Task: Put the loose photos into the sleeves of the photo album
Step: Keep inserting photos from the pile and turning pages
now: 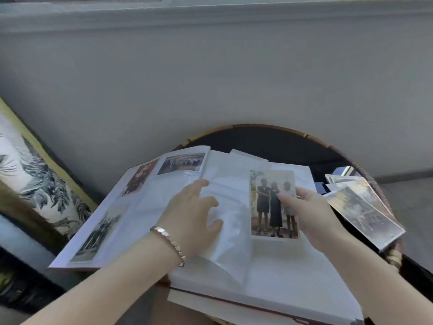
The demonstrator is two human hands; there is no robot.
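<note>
The photo album (276,273) lies open on a round table. Its left page (131,202) holds three photos in sleeves. My right hand (311,214) pinches a loose photo of three standing people (269,202) by its right edge, over the white right page. My left hand (194,212), a bracelet on its wrist, rests with loosely curved fingers on the clear plastic sleeve (229,231) near the album's spine. A pile of loose photos (360,207) lies to the right of the album.
The round table has a woven rim (257,126) and stands against a grey wall (210,78). A leaf-patterned cushion (39,184) leans at the left. Small dark and white items (342,171) lie behind the photo pile.
</note>
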